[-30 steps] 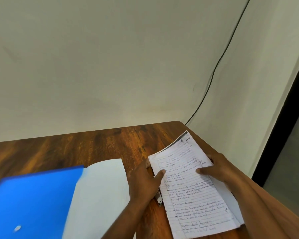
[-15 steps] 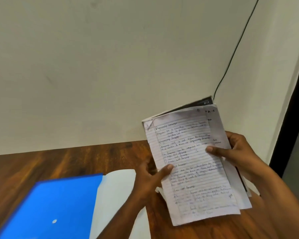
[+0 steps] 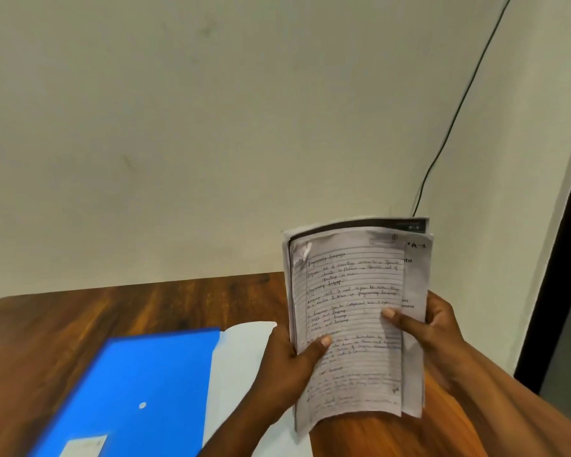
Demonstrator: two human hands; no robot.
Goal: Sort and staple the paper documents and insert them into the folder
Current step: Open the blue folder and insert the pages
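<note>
My left hand (image 3: 285, 367) and right hand (image 3: 434, 328) grip the handwritten lined paper sheaf (image 3: 353, 321) upright; I should square its edges before stapling.

Single head-worn wide-angle view, looking forward and slightly down from the person's own standpoint. The camera sits close above the wooden tabletop (image 3: 80, 324), whose far edge meets a pale wall (image 3: 211, 110) filling the upper half of the frame. Both hands, left hand (image 3: 287, 367) and right hand (image 3: 432, 328), enter from the bottom edge, raised near the lens at right of centre. The room corner and a dark door frame (image 3: 561, 258) bound the right side. No second view is given.
</note>
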